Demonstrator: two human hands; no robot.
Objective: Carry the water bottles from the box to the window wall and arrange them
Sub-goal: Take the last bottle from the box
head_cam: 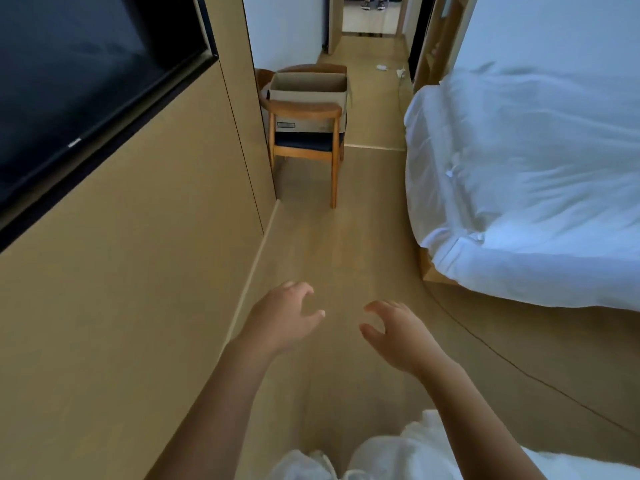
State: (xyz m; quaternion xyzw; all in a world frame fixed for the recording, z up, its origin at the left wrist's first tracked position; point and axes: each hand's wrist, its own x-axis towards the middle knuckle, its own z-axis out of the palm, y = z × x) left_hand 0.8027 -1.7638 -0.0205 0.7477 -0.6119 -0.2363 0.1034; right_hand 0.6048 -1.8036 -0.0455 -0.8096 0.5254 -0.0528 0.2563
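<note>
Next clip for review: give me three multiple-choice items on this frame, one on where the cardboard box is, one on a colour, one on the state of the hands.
1. Where is the cardboard box?
A. On the bed
B. On the seat of the wooden chair
C. On the floor under the television

2. What colour is the bedding?
A. White
B. Dark green
C. Red

3. What are the hands doing?
A. Each holds a bottle
B. Both grip the box
C. Both are held out and hold nothing

Answers:
1 B: the box sits between the chair's arms, by the wall corner.
2 A: the duvet at the right is white.
3 C: the left hand and right hand hang over the floor with loosely curled fingers and nothing in them.
</note>
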